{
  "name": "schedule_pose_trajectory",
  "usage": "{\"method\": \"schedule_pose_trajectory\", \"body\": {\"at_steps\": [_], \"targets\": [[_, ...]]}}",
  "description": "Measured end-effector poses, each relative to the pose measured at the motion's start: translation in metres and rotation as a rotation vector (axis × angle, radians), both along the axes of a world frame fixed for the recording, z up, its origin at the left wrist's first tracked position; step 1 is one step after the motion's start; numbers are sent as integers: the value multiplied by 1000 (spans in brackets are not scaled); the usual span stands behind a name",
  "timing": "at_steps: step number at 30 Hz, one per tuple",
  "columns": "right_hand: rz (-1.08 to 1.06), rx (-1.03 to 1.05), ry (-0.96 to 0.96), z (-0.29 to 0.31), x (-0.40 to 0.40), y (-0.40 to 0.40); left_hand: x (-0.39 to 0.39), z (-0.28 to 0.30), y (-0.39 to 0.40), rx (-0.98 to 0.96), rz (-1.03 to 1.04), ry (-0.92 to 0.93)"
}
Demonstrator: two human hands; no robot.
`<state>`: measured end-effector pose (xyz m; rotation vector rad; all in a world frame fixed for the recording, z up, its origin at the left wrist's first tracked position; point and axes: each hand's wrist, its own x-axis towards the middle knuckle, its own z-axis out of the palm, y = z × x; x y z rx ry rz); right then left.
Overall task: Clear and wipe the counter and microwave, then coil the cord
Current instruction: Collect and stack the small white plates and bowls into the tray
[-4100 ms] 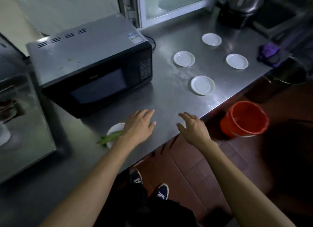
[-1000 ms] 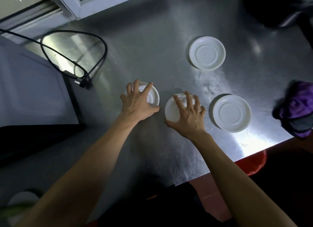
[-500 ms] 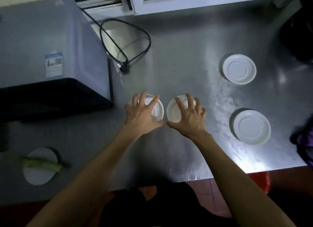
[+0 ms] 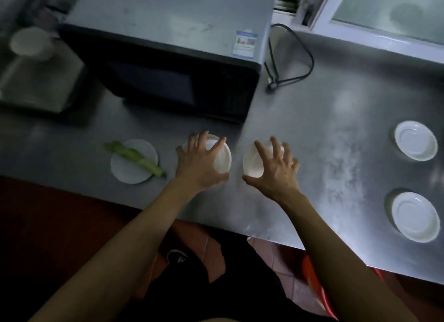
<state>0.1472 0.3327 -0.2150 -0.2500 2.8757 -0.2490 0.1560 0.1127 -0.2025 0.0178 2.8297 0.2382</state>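
On the steel counter (image 4: 319, 139) my left hand (image 4: 200, 163) grips one small white saucer (image 4: 223, 157) from above, and my right hand (image 4: 274, 170) grips a second saucer (image 4: 251, 164) beside it. Both sit just in front of the black microwave (image 4: 168, 57). Left of my hands lies a third saucer (image 4: 132, 168) with a green vegetable stalk (image 4: 137, 158) across it. Two more white saucers (image 4: 415, 140) (image 4: 414, 217) rest at the far right. The microwave's black cord (image 4: 300, 55) loops loose on the counter, right of the microwave.
A steel tray or sink unit (image 4: 36, 81) with a white bowl (image 4: 31, 43) stands left of the microwave. A window frame (image 4: 360, 31) runs along the back. A red bucket (image 4: 317, 288) sits on the floor below the counter edge, by my shoe (image 4: 176, 258).
My hands have slid the two saucers leftward along the counter, from near the cord to the front of the microwave, close to the saucer with the stalk. The view has swung left.
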Motion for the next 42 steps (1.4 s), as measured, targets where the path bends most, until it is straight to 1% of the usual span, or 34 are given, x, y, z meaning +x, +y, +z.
{"method": "schedule_pose_trajectory", "body": {"at_steps": [5,8,13,19,22,27,35,42], "targets": [[156,53,57,11,31,-88,63,9,-81,12,74,24],[256,66,98,13,53,-139,103,13,-130,47,157,26],[358,42,126,28,81,-222,163,23,-213,19,292,75],[503,-5,116,40,98,-306,202,33,-281,-43,477,138],[549,-18,102,43,95,-335,212,32,-303,-50,529,144],[575,-74,82,41,70,-377,197,29,-338,-23,560,157],[528,-144,4,29,-1,-449,126,44,-407,-47,551,110],[513,-185,28,31,-48,-491,74,54,-454,-40,574,120]]}}
